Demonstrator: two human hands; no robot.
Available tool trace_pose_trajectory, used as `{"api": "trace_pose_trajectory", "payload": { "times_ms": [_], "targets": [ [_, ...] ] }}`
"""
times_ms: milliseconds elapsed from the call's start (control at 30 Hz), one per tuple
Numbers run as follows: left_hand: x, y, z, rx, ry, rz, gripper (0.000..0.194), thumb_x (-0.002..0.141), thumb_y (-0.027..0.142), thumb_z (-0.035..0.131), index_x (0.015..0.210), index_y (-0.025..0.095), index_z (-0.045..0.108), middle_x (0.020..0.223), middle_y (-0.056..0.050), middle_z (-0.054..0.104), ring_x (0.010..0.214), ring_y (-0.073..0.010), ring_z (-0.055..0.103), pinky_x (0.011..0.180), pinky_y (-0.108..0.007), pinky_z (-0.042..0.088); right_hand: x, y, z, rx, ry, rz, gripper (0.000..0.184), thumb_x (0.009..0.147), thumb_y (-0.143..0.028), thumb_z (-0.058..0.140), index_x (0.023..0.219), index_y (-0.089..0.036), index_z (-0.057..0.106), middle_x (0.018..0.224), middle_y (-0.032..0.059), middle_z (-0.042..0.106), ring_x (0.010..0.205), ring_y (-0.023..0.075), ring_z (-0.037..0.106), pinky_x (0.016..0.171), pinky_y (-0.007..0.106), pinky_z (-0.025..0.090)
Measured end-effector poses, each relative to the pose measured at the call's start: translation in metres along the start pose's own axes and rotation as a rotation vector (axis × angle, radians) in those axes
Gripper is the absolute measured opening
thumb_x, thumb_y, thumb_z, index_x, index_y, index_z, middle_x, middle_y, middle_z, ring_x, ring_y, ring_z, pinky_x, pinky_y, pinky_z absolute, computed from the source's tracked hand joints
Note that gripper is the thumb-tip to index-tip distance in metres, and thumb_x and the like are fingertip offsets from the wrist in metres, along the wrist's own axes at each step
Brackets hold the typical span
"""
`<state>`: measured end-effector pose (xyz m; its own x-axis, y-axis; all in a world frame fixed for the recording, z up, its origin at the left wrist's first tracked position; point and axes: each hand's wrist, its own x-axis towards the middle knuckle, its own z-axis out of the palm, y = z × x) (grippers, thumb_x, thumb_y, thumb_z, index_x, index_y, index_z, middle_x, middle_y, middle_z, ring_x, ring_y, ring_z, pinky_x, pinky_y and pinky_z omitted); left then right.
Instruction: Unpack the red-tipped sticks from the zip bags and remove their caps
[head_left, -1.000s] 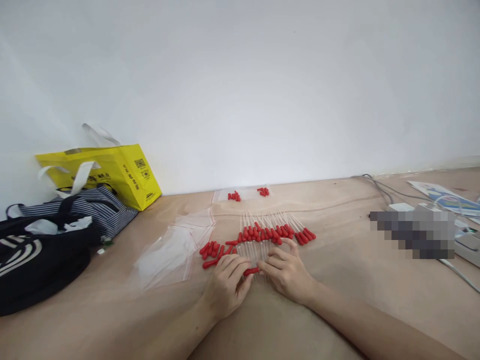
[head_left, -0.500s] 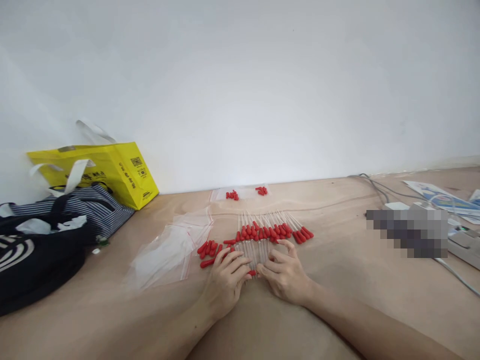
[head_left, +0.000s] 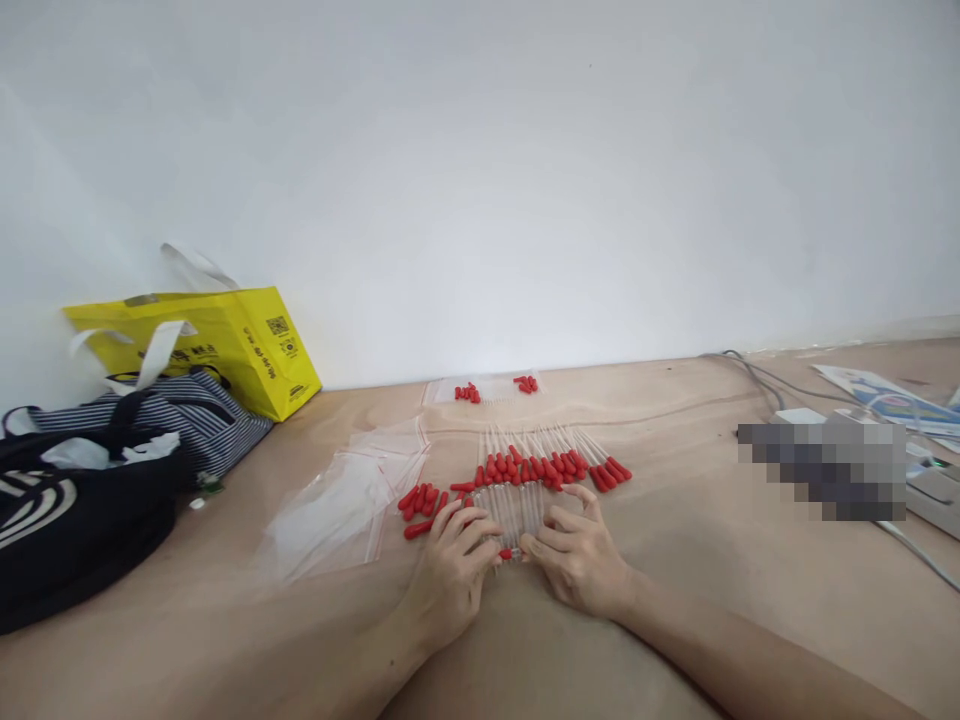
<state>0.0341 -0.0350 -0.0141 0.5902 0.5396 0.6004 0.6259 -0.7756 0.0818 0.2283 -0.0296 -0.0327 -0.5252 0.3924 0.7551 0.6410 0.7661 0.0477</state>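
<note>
My left hand (head_left: 454, 565) pinches a red rubber bulb (head_left: 505, 554) at the front edge of a row of clear glass dropper tubes (head_left: 510, 512). Facing it, my right hand (head_left: 583, 558) is closed on a glass dropper tube (head_left: 517, 554), whose end meets the bulb; the rest is hidden by my fingers. Beyond both hands, finished-looking droppers with red bulbs (head_left: 551, 467) lie side by side, tips pointing to the wall. Loose red bulbs (head_left: 418, 500) are scattered just left of my left hand, some partly covered by it.
Clear zip bags (head_left: 330, 510) lie at left. Near the wall, another bag (head_left: 495, 387) holds droppers and red bulbs. A yellow bag (head_left: 277, 350), a striped bag (head_left: 225, 420) and a black bag (head_left: 90, 530) stand far left. Cables (head_left: 757, 375) and a blurred-out object (head_left: 825, 465) are at right.
My hands have drawn slightly apart, and the glass end at the bulb now shows between them. The whole view has shifted slightly.
</note>
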Motion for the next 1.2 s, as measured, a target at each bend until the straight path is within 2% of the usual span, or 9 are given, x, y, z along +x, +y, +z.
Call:
{"api": "trace_pose_trajectory", "payload": {
  "times_ms": [133,367,467,567,733,867,1000,1100,1200],
  "targets": [
    [-0.006,-0.011,-0.003,0.011,0.069,-0.044,0.022,0.083,0.014,0.038,0.076,0.021,0.058,0.081,-0.003,0.063,0.085,-0.0177,0.054,0.079,-0.035,0.042,-0.004,0.010,-0.005,-0.011,0.009,0.086,0.019,0.081,-0.016,0.042,0.074,-0.020,0.059,0.050,-0.0033,0.051,0.059,0.0113,0.044,0.086,0.041,0.023],
    [-0.010,-0.019,-0.001,-0.059,0.175,-0.178,0.019,0.086,0.021,0.041,0.093,0.021,0.059,0.079,-0.004,0.058,0.073,-0.0139,0.056,0.067,-0.025,0.047,-0.009,0.021,0.003,-0.006,-0.008,0.156,0.021,0.084,-0.018,0.042,0.092,-0.020,0.061,0.062,0.0004,0.053,0.052,0.0101,0.040,0.057,0.026,0.032],
    [-0.008,-0.026,-0.003,-0.028,0.222,-0.274,0.022,0.085,0.021,0.040,0.099,0.021,0.056,0.086,-0.005,0.058,0.080,-0.0160,0.058,0.072,-0.029,0.047,-0.012,0.022,0.011,0.079,-0.067,0.233,0.032,0.080,-0.007,0.037,0.100,-0.018,0.058,0.074,0.0043,0.052,0.062,0.0119,0.048,0.055,0.023,0.039],
    [-0.009,-0.039,-0.009,-0.018,0.225,-0.427,0.022,0.083,0.023,0.041,0.101,0.019,0.053,0.092,-0.007,0.059,0.084,-0.0182,0.058,0.074,-0.032,0.048,-0.013,0.021,0.018,0.188,-0.034,0.235,0.041,0.077,-0.002,0.034,0.109,-0.020,0.053,0.079,0.0052,0.051,0.068,0.0123,0.052,0.057,0.022,0.045],
    [-0.013,-0.056,-0.019,-0.042,0.263,-0.610,0.014,0.077,0.028,0.045,0.086,0.018,0.049,0.076,-0.003,0.060,0.067,-0.0152,0.060,0.062,-0.028,0.050,-0.010,0.015,0.021,0.231,0.018,0.184,0.040,0.078,-0.003,0.033,0.111,-0.018,0.049,0.086,0.0082,0.056,0.076,0.0149,0.054,0.063,0.026,0.049],
    [-0.013,-0.059,-0.020,-0.023,0.248,-0.617,0.014,0.075,0.032,0.047,0.079,0.019,0.051,0.070,-0.001,0.060,0.060,-0.0132,0.058,0.059,-0.026,0.049,-0.005,0.011,0.021,0.211,0.023,0.162,0.029,0.079,-0.004,0.034,0.100,-0.017,0.051,0.080,0.0063,0.059,0.073,0.0158,0.054,0.063,0.028,0.046],
    [-0.013,-0.057,-0.014,0.000,0.204,-0.579,0.015,0.075,0.033,0.049,0.074,0.019,0.053,0.070,-0.001,0.060,0.061,-0.0137,0.057,0.058,-0.026,0.048,-0.001,0.007,0.020,0.226,-0.054,0.171,0.016,0.082,-0.010,0.038,0.086,-0.017,0.052,0.070,0.0037,0.057,0.065,0.0150,0.050,0.060,0.027,0.043],
    [-0.014,-0.056,-0.011,0.003,0.160,-0.551,0.017,0.074,0.036,0.052,0.071,0.019,0.053,0.070,-0.001,0.060,0.064,-0.0145,0.057,0.059,-0.026,0.047,0.003,0.005,0.016,0.282,-0.112,0.183,0.009,0.082,-0.018,0.043,0.084,-0.017,0.053,0.076,0.0047,0.057,0.071,0.0154,0.050,0.064,0.028,0.043],
    [-0.014,-0.055,-0.012,0.018,0.163,-0.536,0.020,0.074,0.039,0.053,0.070,0.019,0.054,0.070,-0.001,0.061,0.065,-0.0151,0.056,0.061,-0.027,0.046,0.005,0.004,0.012,0.317,-0.141,0.197,0.013,0.080,-0.027,0.049,0.087,-0.017,0.054,0.081,0.0057,0.058,0.075,0.0162,0.051,0.068,0.030,0.042]
  ]
}}
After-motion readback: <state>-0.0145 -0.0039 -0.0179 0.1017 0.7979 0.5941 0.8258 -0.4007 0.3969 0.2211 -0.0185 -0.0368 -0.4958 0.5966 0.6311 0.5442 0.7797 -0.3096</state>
